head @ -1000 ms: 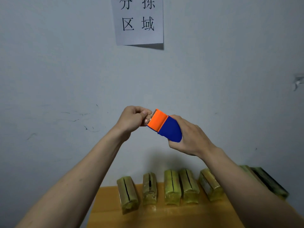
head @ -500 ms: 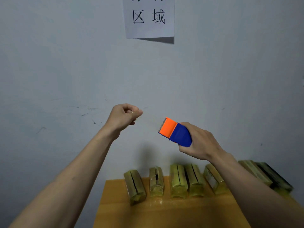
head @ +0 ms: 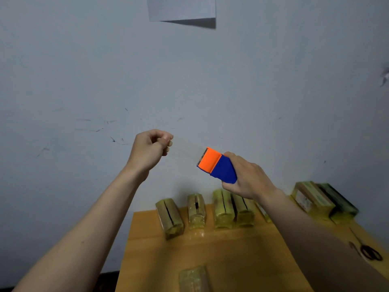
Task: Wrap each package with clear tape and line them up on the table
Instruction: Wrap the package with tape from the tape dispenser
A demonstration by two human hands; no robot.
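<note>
My right hand (head: 249, 178) grips an orange and blue tape dispenser (head: 216, 165), held up in front of the wall. My left hand (head: 150, 150) pinches the free end of the clear tape (head: 185, 152), a faint strip stretched between the two hands. Several taped yellowish packages (head: 223, 209) stand in a row along the back of the wooden table (head: 210, 253); my right forearm hides part of the row. One more package (head: 193, 279) lies flat near the front edge.
Dark scissors (head: 367, 251) lie at the table's right side. The wall stands directly behind the table, with a paper sign (head: 182, 8) at the top. The table's left edge drops to a dark floor.
My hands have drawn apart, pulling a strip of clear tape out of the dispenser. The view has tilted down, showing the scissors and the front package.
</note>
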